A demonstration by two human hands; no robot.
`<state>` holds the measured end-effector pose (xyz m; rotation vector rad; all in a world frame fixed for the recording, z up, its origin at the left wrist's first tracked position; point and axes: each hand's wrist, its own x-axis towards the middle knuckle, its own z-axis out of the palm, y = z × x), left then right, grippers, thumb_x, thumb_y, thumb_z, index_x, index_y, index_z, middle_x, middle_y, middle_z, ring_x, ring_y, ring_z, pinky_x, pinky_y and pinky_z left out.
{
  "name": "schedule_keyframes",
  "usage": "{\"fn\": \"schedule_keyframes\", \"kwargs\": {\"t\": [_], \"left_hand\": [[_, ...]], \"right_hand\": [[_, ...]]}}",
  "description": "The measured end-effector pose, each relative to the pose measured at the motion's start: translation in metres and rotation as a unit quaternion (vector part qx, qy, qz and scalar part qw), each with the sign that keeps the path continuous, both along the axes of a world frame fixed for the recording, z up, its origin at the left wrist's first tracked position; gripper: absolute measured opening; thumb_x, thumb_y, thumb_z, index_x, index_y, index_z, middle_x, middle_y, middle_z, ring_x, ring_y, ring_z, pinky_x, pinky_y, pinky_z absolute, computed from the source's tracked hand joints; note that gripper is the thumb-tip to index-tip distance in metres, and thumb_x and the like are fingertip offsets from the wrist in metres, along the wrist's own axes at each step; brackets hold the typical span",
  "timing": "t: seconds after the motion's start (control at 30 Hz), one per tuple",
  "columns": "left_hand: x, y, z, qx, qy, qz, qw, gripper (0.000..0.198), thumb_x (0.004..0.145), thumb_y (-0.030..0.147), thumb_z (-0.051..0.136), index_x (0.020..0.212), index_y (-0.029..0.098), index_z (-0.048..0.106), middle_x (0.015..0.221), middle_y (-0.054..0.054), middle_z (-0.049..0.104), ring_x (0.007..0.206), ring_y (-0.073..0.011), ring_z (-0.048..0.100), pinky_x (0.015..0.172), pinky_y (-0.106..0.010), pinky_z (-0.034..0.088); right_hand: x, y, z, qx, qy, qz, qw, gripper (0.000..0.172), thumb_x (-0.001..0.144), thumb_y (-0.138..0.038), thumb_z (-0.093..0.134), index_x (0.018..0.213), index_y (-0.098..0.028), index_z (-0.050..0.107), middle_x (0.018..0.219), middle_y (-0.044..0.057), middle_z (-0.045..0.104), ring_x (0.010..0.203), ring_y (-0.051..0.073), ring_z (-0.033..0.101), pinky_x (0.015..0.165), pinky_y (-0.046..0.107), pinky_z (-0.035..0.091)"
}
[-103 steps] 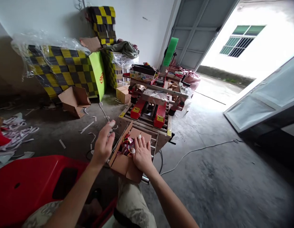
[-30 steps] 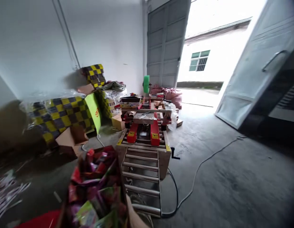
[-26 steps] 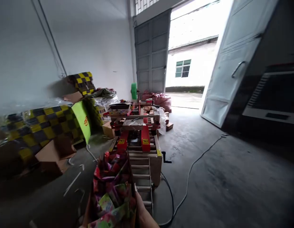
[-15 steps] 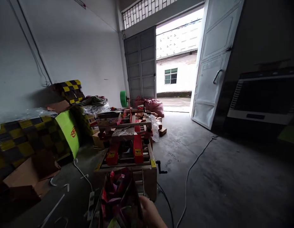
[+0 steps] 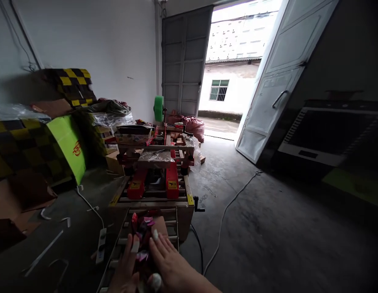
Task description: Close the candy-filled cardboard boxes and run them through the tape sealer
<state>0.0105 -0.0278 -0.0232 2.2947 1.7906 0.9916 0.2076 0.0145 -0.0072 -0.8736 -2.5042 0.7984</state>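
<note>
A small open carton of red and pink shiny packets (image 5: 143, 234) sits on the roller conveyor (image 5: 172, 217) at the bottom centre. On its right side lies my right hand (image 5: 169, 258), fingers stretched out over a brown carton flap (image 5: 160, 227). My left hand (image 5: 127, 260) is at the left side of the packets, its fingers extended and apart from the thumb. White coverings show on some fingertips. Directly beyond the carton stands a machine with two red belt units (image 5: 172, 183) and a black crank (image 5: 198, 204) on its right.
A green tape roll (image 5: 158, 108) tops the machine. Left are checkered yellow-black bundles (image 5: 20, 142), a lime-green board (image 5: 68, 144), an open cardboard box (image 5: 20, 199) and a power strip (image 5: 101, 244). A cable (image 5: 221, 232) crosses the floor on the right.
My left hand has come into view at the carton's left. My right hand has moved from the outer side onto the flap, which now lies folded inward. The view has shifted.
</note>
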Motion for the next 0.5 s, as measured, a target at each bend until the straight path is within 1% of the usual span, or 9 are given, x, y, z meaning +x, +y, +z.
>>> {"fn": "schedule_keyframes", "kwargs": {"t": [0.03,0.1,0.17,0.23,0.3,0.37,0.43,0.47,0.5], "left_hand": [[0.007,0.004,-0.010,0.002,0.024,-0.004,1.000,0.072,0.087,0.017,0.035,0.144,0.035,-0.005,0.153,-0.004,0.011,0.135,-0.0282,0.031,0.103,-0.049,0.037],[0.018,0.007,-0.024,0.001,0.077,0.000,0.997,0.063,0.088,0.021,0.036,0.146,0.031,0.012,0.152,-0.007,0.016,0.135,-0.0295,0.030,0.104,-0.052,0.034],[0.024,0.007,-0.030,0.007,0.103,0.004,0.995,0.057,0.087,0.024,0.040,0.142,0.026,0.032,0.150,-0.008,0.023,0.136,-0.0298,0.029,0.105,-0.051,0.034],[0.026,0.005,-0.026,0.021,0.085,0.000,0.996,0.050,0.086,0.025,0.042,0.136,0.024,0.045,0.149,-0.008,0.028,0.135,-0.0294,0.030,0.104,-0.049,0.036],[0.022,0.002,-0.013,0.020,0.020,-0.027,0.999,0.045,0.086,0.026,0.043,0.131,0.025,0.050,0.148,-0.007,0.032,0.135,-0.0280,0.031,0.105,-0.047,0.036],[0.016,-0.001,0.003,-0.013,-0.097,-0.054,0.994,0.044,0.088,0.027,0.043,0.131,0.024,0.047,0.146,-0.008,0.035,0.134,-0.0255,0.033,0.108,-0.045,0.034],[0.009,0.001,0.019,-0.048,-0.242,-0.060,0.967,0.049,0.091,0.030,0.041,0.139,0.022,0.033,0.145,-0.010,0.036,0.133,-0.0229,0.036,0.109,-0.042,0.033],[0.007,0.004,0.025,-0.056,-0.300,-0.051,0.951,0.052,0.093,0.032,0.038,0.142,0.021,0.026,0.146,-0.010,0.034,0.134,-0.0219,0.034,0.110,-0.042,0.031],[0.005,0.008,0.030,-0.060,-0.338,-0.037,0.938,0.054,0.094,0.034,0.034,0.144,0.021,0.020,0.148,-0.010,0.029,0.136,-0.0213,0.030,0.112,-0.041,0.028]], "right_hand": [[-0.005,0.000,-0.006,0.016,-0.024,0.002,1.000,0.077,0.086,-0.035,0.053,0.147,-0.010,0.013,0.150,0.013,0.006,0.138,0.031,0.005,0.113,0.050,0.013],[-0.013,0.001,-0.015,0.040,-0.047,-0.016,0.998,0.073,0.087,-0.030,0.051,0.148,-0.015,0.012,0.150,0.010,0.007,0.138,0.031,0.006,0.113,0.052,0.012],[-0.017,-0.001,-0.016,0.050,-0.061,-0.037,0.996,0.070,0.088,-0.025,0.047,0.148,-0.017,0.012,0.151,0.009,0.009,0.138,0.029,0.006,0.114,0.051,0.012],[-0.017,-0.005,-0.009,0.050,-0.066,-0.044,0.996,0.071,0.087,-0.024,0.047,0.148,-0.017,0.013,0.151,0.008,0.010,0.139,0.027,0.005,0.114,0.049,0.009],[-0.015,-0.010,0.003,0.041,-0.060,-0.044,0.996,0.076,0.082,-0.028,0.052,0.147,-0.015,0.016,0.151,0.009,0.011,0.139,0.026,0.005,0.114,0.047,0.006],[-0.011,-0.012,0.013,0.027,-0.032,-0.053,0.998,0.080,0.075,-0.030,0.055,0.146,-0.013,0.021,0.151,0.011,0.014,0.139,0.027,0.008,0.114,0.047,0.006],[-0.007,-0.012,0.017,0.002,0.041,-0.061,0.997,0.079,0.072,-0.030,0.054,0.144,-0.012,0.026,0.151,0.011,0.017,0.139,0.027,0.012,0.114,0.048,0.010],[-0.005,-0.010,0.017,-0.022,0.090,-0.062,0.994,0.077,0.073,-0.030,0.053,0.144,-0.013,0.027,0.151,0.010,0.018,0.138,0.026,0.014,0.113,0.047,0.012],[-0.003,-0.009,0.016,-0.054,0.143,-0.063,0.986,0.075,0.074,-0.029,0.052,0.144,-0.014,0.027,0.150,0.009,0.019,0.138,0.025,0.015,0.113,0.045,0.014]]}}
